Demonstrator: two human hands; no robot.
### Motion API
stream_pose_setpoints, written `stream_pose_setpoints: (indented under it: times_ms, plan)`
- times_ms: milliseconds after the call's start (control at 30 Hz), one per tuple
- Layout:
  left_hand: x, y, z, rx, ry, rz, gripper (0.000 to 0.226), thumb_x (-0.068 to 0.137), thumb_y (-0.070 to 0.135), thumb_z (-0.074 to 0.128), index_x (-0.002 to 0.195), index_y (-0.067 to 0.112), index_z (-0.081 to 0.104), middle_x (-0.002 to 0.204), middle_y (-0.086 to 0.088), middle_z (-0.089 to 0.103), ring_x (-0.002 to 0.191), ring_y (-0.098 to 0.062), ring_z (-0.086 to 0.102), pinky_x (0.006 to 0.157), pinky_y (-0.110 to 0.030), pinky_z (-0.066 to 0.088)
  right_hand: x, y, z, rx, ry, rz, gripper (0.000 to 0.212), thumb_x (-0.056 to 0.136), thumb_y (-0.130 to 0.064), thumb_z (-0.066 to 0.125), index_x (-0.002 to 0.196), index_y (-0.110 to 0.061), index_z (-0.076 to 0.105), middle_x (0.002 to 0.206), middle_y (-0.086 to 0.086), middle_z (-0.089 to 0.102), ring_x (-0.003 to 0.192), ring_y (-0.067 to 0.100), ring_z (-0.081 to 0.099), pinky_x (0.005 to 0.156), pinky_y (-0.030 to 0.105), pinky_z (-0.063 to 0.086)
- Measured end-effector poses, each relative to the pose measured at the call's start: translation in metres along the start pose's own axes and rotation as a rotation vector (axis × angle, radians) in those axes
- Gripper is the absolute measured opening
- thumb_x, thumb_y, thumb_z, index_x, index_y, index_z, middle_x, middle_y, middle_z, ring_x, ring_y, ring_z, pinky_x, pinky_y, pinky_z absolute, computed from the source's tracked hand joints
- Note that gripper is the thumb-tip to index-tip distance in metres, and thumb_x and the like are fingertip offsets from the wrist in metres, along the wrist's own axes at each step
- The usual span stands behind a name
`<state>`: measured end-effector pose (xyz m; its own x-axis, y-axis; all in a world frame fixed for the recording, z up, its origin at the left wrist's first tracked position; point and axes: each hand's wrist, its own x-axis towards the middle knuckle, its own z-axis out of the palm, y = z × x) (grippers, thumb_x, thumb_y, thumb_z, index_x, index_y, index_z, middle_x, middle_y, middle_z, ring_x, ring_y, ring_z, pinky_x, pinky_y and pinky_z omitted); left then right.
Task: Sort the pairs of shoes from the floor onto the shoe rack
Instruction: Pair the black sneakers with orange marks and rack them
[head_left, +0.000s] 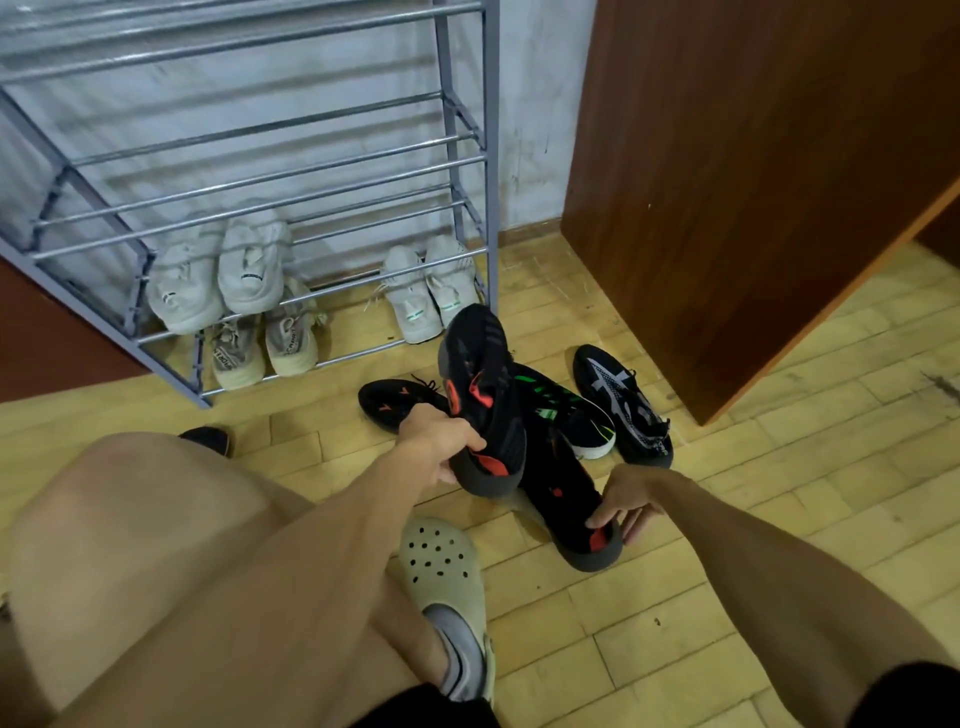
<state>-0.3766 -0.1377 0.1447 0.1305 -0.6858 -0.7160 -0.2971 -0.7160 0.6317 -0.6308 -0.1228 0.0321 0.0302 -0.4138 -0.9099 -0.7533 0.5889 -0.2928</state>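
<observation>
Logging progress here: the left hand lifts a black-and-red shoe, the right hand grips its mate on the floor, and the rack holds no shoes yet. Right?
Not so: in the head view the shoe rack holds three pale pairs on its lower shelves. The rest is right: left hand lifts the black-and-red shoe, right hand grips its mate.

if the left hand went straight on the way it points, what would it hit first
Probably the black shoe with green stripes on the floor, just past the black-and-red shoe the left hand grips; it may pass above it, depth is unclear.
</observation>
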Motion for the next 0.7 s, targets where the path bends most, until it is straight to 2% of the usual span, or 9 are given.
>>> stream_pose_setpoints:
  times_ms: [100,167,233,300,433,533,600,700]
  plan:
    - [-0.006,0.000,0.002,-0.014,0.009,0.010,0.042,0.071,0.000,0.076,0.111,0.002,0.065,0.113,-0.013,0.067,0.104,-0.037,0.064,0.082,-0.048,0.058,-0.016,-0.003,-0.005,0.051,0.026,-0.068,0.044,0.082,-0.008,0.074,0.120,0.006,0.059,0.122,0.019,0.065,0.088,0.030,0.070,0.073,0.036,0.062]
    - [-0.007,0.000,0.003,-0.027,0.025,0.012,0.040,0.070,-0.001,0.076,0.109,0.003,0.066,0.110,-0.014,0.069,0.101,-0.035,0.065,0.079,-0.046,0.058,-0.028,-0.003,-0.011,0.124,0.045,-0.120,0.034,0.083,-0.005,0.072,0.114,0.002,0.060,0.109,0.016,0.068,0.085,0.029,0.071,0.071,0.037,0.062]
    - [-0.010,0.001,0.002,-0.042,0.029,0.017,0.038,0.070,-0.002,0.075,0.106,0.003,0.067,0.107,-0.014,0.070,0.098,-0.034,0.066,0.077,-0.043,0.058,-0.040,-0.003,-0.018,0.178,0.068,-0.150,0.037,0.084,-0.005,0.071,0.117,0.005,0.060,0.106,0.015,0.069,0.086,0.030,0.072,0.070,0.037,0.062]
    - [-0.013,0.003,0.000,-0.052,0.041,0.027,0.039,0.067,0.002,0.078,0.105,0.005,0.068,0.108,-0.014,0.070,0.097,-0.034,0.067,0.080,-0.046,0.059,-0.052,-0.005,-0.023,0.189,0.095,-0.189,0.040,0.085,-0.006,0.069,0.122,0.006,0.059,0.107,0.016,0.070,0.087,0.028,0.072,0.069,0.035,0.061]
    - [-0.027,0.020,-0.008,-0.132,0.023,0.035,0.030,0.079,0.002,0.072,0.106,0.000,0.060,0.107,-0.012,0.068,0.090,-0.026,0.065,0.076,-0.044,0.058,-0.070,-0.024,-0.033,0.244,0.207,-0.291,0.040,0.085,0.001,0.066,0.124,0.004,0.057,0.088,0.007,0.069,0.077,0.021,0.069,0.060,0.031,0.059]
    - [-0.028,0.040,-0.020,-0.186,0.029,0.053,0.039,0.085,0.000,0.064,0.123,-0.001,0.054,0.130,-0.015,0.058,0.117,-0.033,0.057,0.094,-0.047,0.051,-0.072,-0.053,-0.044,0.304,0.277,-0.341,0.043,0.083,0.001,0.070,0.124,0.003,0.058,0.088,0.013,0.072,0.079,0.026,0.071,0.059,0.033,0.059]
    - [-0.023,0.052,-0.034,-0.219,0.046,0.073,0.042,0.088,-0.003,0.060,0.129,-0.003,0.050,0.135,-0.014,0.054,0.122,-0.035,0.054,0.098,-0.048,0.048,-0.070,-0.076,-0.051,0.340,0.292,-0.377,0.042,0.083,-0.002,0.072,0.122,0.000,0.059,0.091,0.014,0.074,0.082,0.026,0.071,0.058,0.033,0.059]
    - [-0.015,0.065,-0.055,-0.218,0.084,0.084,0.042,0.091,-0.004,0.054,0.132,-0.006,0.045,0.138,-0.017,0.050,0.126,-0.036,0.051,0.103,-0.049,0.044,-0.065,-0.114,-0.057,0.398,0.309,-0.421,0.026,0.083,-0.004,0.071,0.108,-0.002,0.064,0.089,0.009,0.072,0.082,0.024,0.070,0.059,0.032,0.058]
